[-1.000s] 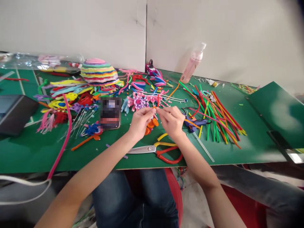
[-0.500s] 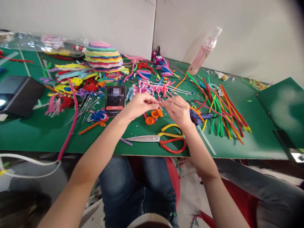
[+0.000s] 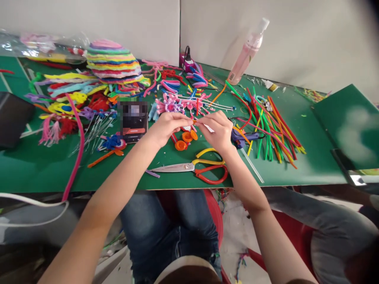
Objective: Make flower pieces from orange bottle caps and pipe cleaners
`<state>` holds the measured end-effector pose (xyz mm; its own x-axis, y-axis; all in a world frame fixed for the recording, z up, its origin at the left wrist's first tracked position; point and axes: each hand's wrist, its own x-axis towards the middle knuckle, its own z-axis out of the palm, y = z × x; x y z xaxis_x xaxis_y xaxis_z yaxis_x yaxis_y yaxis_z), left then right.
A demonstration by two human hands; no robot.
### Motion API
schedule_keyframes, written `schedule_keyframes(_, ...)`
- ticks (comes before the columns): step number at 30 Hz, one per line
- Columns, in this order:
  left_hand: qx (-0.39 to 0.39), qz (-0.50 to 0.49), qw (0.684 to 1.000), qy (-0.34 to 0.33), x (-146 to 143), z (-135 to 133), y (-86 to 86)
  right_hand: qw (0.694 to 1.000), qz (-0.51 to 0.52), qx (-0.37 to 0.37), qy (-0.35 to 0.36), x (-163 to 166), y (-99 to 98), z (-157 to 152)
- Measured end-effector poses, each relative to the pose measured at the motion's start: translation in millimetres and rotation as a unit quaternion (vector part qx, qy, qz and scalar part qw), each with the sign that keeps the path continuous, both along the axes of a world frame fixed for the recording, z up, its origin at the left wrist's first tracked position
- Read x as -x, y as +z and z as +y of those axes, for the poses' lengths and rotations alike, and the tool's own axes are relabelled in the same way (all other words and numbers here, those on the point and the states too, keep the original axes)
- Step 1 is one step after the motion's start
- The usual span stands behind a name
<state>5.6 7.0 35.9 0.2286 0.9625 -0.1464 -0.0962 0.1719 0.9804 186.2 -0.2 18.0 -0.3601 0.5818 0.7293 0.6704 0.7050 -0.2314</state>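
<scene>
My left hand and my right hand meet over the middle of the table, fingertips pinched together. Between them is a small orange pipe cleaner piece, mostly hidden by the fingers. Just below lie several orange coiled discs, rolled up like little cups. Scissors with one yellow and one red handle rest nearer the table edge, blades pointing left. Behind my hands sit pink pipe cleaner flowers. A purple glue gun is partly covered by my right hand and wrist.
At right lies a spread of coloured pipe cleaners. A phone and a blue pipe cleaner figure are at left, before a striped hat-like piece. A pink bottle stands behind. Another person's leg shows at lower right.
The view has shifted, so the table's things appear further left and slightly higher. Both hands keep their pinch, close together, on the small orange piece.
</scene>
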Motion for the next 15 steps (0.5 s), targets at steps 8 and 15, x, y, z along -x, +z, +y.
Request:
schedule_keyframes(8, -0.077, 0.148, 0.969, -0.182, 22, 8, 5.2, 0.988, -0.093, 0.026, 0.123, -2, 9.6, -4)
schedule_keyframes(15, -0.173, 0.154, 0.973, -0.022, 10, 1, 3.2, 0.999, -0.01, -0.024, 0.021, 11, 3.3, -10)
